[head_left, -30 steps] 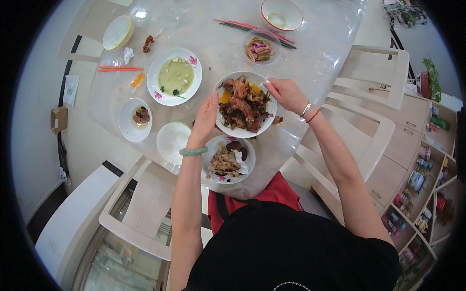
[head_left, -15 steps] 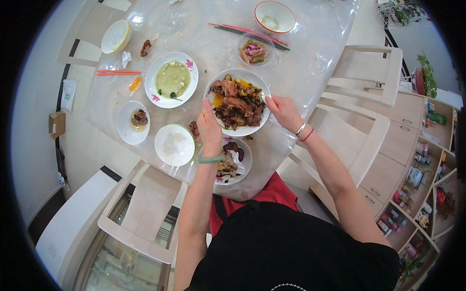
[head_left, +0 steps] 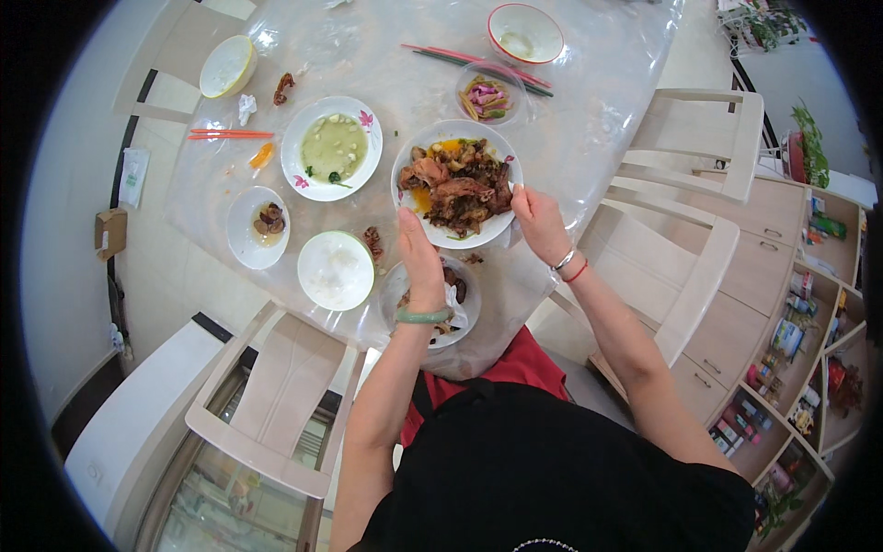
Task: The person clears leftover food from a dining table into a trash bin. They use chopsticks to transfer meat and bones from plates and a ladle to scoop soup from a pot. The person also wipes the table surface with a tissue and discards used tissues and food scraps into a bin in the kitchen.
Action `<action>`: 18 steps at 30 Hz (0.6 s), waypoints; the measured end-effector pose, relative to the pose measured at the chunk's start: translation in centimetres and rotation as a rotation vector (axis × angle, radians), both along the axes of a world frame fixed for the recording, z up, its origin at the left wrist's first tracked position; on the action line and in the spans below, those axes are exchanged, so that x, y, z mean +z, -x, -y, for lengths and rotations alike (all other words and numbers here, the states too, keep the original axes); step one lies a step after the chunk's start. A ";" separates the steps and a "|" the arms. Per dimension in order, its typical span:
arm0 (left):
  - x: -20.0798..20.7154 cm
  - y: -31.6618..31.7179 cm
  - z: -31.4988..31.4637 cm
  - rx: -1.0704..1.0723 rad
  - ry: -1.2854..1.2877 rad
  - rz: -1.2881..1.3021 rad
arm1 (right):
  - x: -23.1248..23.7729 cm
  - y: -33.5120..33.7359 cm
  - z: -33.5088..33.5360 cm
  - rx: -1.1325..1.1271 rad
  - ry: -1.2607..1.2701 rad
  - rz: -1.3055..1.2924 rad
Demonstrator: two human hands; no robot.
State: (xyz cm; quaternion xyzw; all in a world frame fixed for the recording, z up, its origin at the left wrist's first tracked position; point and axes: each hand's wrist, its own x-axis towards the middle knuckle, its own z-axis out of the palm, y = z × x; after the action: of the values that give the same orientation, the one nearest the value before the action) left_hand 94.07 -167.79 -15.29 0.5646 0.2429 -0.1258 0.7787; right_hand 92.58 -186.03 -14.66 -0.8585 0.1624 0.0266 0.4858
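A white plate with pink flower marks on its rim bears a heap of brown cooked meat pieces. My right hand is closed on its right rim, thumb on top. Against its near left rim lies my left hand, fingers stretched out; the fingers' far side is hidden. Below my left hand, partly covered by it, stands a bowl with food scraps and a crumpled white tissue. Beside it on the left is a white bowl with a green rim.
A plate of pale green soup, a small dish of brown pieces and orange chopsticks lie left. Beyond the meat are a clear bowl of pickles, more chopsticks and a red-rimmed bowl. Chairs flank the table.
The plate of meat has shifted slightly away from me. My left hand has slid right and nearer along its rim, and its fingers look straighter. My right hand keeps its hold.
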 end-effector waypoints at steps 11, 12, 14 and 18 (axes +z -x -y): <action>2.8 -7.9 -4.7 -0.559 -0.018 -0.080 | 3.0 -2.9 4.9 0.385 -0.026 -0.100; 2.8 -8.5 -4.8 -0.656 -0.096 -0.093 | 3.1 -3.1 5.0 0.435 -0.030 -0.099; 3.4 -9.5 -5.0 -0.852 -0.255 -0.119 | 3.8 -3.5 5.2 0.471 -0.017 -0.096; 2.5 -8.0 -3.6 -0.632 -0.148 -0.058 | 3.5 -3.3 4.8 0.411 -0.030 -0.065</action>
State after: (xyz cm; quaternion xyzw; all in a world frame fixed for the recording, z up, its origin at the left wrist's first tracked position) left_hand 102.09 -164.22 -12.81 0.6635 0.0861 -0.3591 0.6507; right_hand 95.89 -190.80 -11.14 -0.8649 -0.0010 0.1552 0.4773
